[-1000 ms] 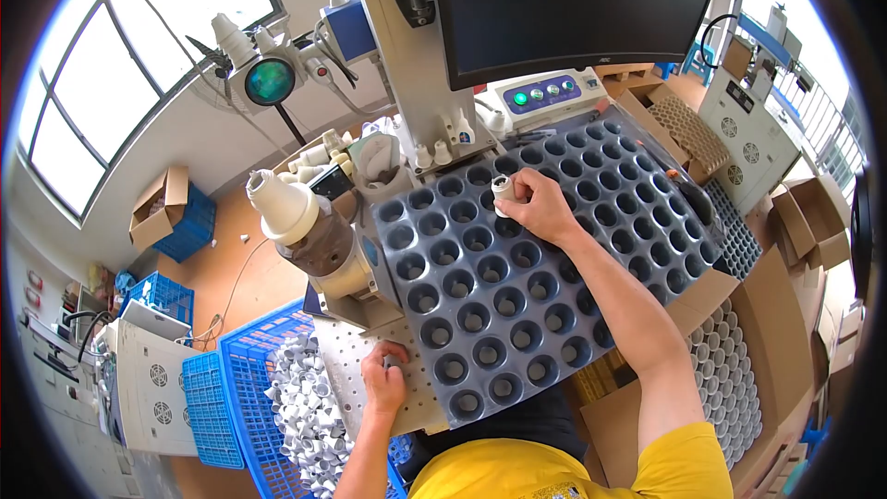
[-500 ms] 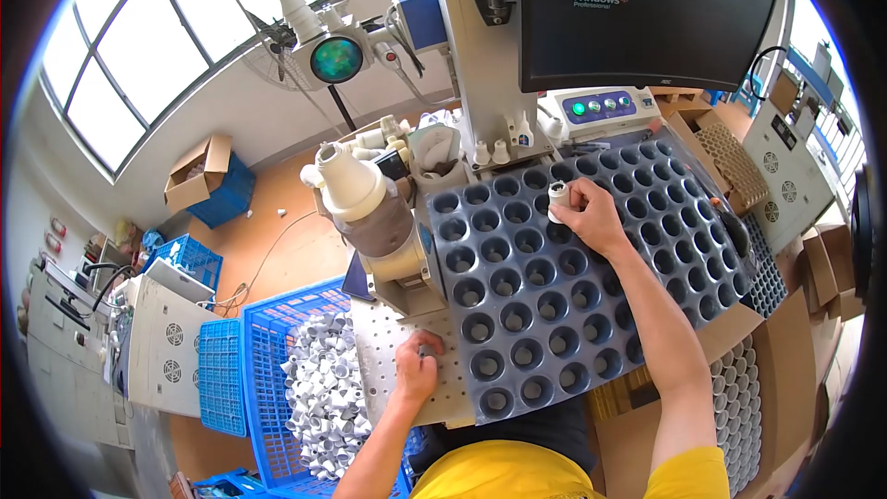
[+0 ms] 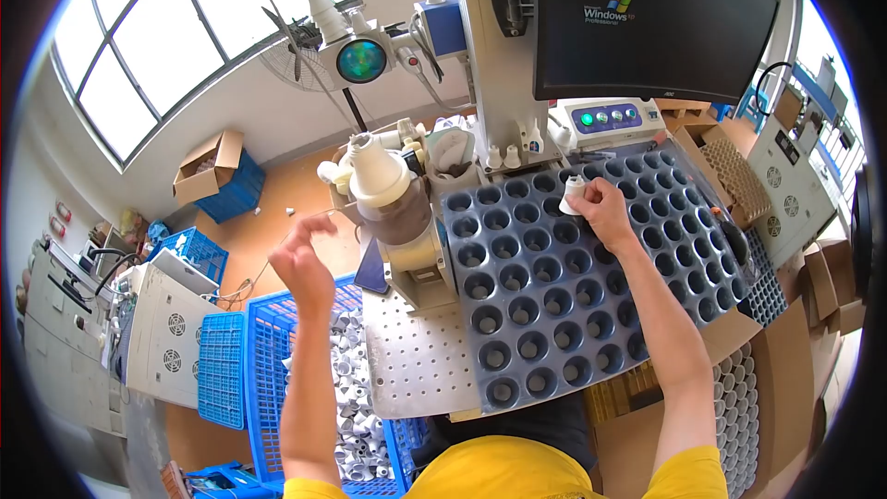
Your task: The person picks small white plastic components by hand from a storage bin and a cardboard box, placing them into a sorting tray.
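My right hand [image 3: 605, 212] pinches a small white plastic lamp housing [image 3: 574, 196], wide end down, just above the dark tray [image 3: 490, 333] with its rows of round pockets. My left hand [image 3: 303, 263] is raised over the blue crate [image 3: 263, 388], its fingers apart and somewhat blurred; I see nothing in it. It is left of the cream cone-shaped fixture [image 3: 377, 176], which stands on a machine base. Many white housings [image 3: 356, 434] lie heaped in the crate, partly hidden by my left forearm.
A perforated metal plate [image 3: 420, 365] lies between crate and tray. Behind stand a machine column [image 3: 499, 65], a monitor [image 3: 651, 28] and a control box with buttons [image 3: 605, 120]. A laser-like head [image 3: 360, 60] overhangs the fixture. A cardboard box [image 3: 785, 388] with round white parts is at right.
My left hand has risen from the perforated plate, up and left, to beside the fixture. The housing in my right hand has tilted slightly and shifted a little over the tray. The view has shifted slightly.
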`<state>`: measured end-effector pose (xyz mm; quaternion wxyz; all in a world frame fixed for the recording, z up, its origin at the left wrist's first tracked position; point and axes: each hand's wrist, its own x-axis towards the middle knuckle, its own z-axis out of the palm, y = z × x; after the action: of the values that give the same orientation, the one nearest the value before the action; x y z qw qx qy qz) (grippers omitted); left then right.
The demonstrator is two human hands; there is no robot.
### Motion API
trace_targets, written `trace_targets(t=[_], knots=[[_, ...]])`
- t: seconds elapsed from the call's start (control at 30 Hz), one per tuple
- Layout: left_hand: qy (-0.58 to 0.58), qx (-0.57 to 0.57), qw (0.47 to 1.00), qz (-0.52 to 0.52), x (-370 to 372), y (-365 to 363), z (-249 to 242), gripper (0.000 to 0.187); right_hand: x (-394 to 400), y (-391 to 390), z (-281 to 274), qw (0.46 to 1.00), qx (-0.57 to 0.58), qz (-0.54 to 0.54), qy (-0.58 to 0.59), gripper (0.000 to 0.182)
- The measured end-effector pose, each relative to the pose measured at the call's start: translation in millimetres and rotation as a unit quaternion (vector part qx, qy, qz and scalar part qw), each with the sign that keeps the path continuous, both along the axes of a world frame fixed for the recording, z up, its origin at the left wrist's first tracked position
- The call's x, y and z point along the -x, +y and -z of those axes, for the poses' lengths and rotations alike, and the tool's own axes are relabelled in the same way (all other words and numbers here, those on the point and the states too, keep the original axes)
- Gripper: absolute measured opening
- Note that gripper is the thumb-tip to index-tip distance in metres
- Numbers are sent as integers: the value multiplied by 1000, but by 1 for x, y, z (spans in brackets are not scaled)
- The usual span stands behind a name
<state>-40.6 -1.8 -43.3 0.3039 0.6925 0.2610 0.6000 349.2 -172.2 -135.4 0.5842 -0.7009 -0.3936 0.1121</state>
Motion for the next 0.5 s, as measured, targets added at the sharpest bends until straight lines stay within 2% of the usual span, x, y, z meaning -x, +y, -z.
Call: trace_targets(t=[0.17, 0.27, 0.33, 0.4, 0.43, 0.5], knots=[[35, -83, 996, -4, -22, 39, -57, 40, 8, 7, -29, 998, -40, 5, 49, 33], [29, 14, 998, 46, -52, 32, -83, 40, 28, 21, -69, 994, -101, -43, 26, 30], [159, -6, 987, 13, -72, 24, -82, 37, 54, 31, -103, 987, -136, -86, 23, 27], [188, -28, 982, 16, -78, 31, -79, 34, 94, 44, -139, 979, -158, -128, 23, 24], [153, -40, 987, 38, -81, 40, -74, 32, 110, 53, -149, 973, -173, -149, 13, 21], [158, -117, 980, -5, -71, 39, -79, 31, 144, 69, -166, 970, -155, -185, -29, 26]])
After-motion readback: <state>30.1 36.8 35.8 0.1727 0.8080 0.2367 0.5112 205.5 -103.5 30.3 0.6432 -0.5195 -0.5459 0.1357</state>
